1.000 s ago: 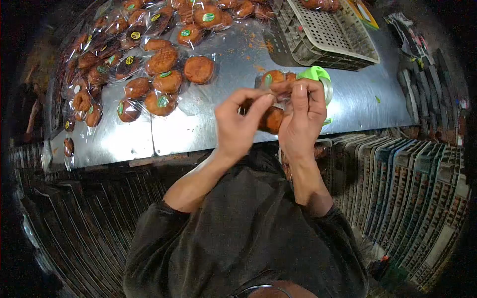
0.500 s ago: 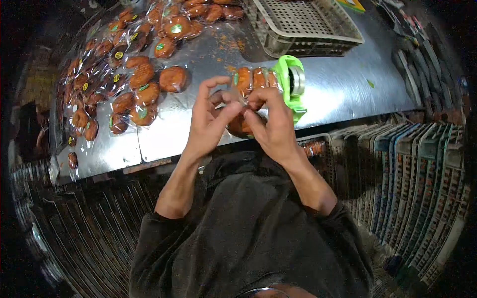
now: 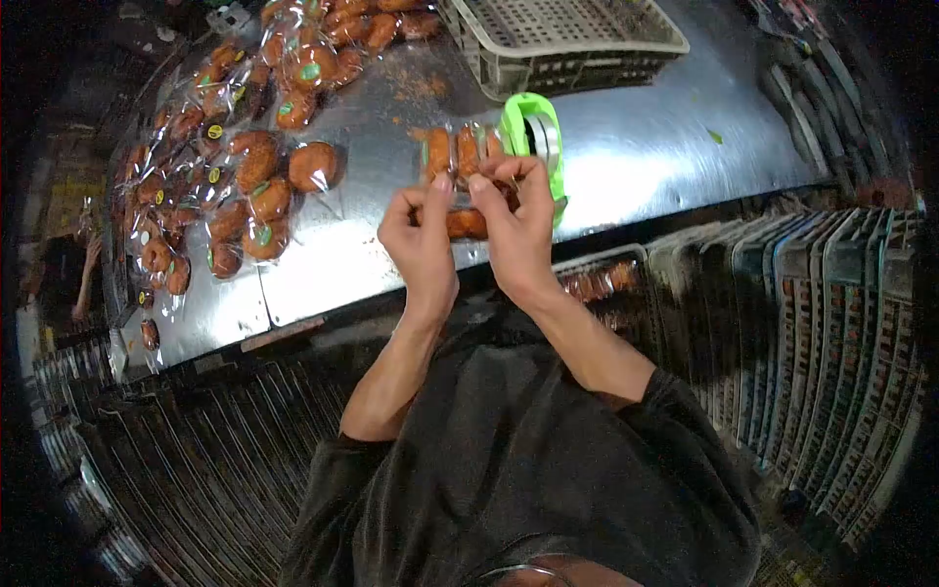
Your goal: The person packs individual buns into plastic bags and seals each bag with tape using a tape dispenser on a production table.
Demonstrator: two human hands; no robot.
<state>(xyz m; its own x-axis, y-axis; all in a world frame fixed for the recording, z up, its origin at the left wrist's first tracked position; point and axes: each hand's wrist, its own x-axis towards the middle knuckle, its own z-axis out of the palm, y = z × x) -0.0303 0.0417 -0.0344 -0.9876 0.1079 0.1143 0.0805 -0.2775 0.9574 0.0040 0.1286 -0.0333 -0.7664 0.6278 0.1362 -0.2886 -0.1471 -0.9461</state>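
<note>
My left hand [image 3: 421,240] and my right hand [image 3: 518,230] are close together over the near edge of the metal table, thumbs nearly touching. Both have fingers closed on the clear plastic of a bag; the film between them is hard to make out. Brown baked pieces [image 3: 466,224] show below and between my hands. Just beyond my fingers lie wrapped brown pieces [image 3: 440,152] in clear film. A bright green tape dispenser [image 3: 529,106] with a pale roll stands beside them, right of my right hand's fingertips.
Many bagged brown breads [image 3: 256,161] cover the left of the metal table [image 3: 646,147]. A grey plastic crate [image 3: 587,67] stands at the back. Stacked crates [image 3: 802,323] fill the right, below the table. A co-worker's arm [image 3: 88,274] shows at far left.
My hands have drawn closer together, with both thumbs now side by side above the baked pieces. The view has shifted a little, and a co-worker's arm shows at far left.
</note>
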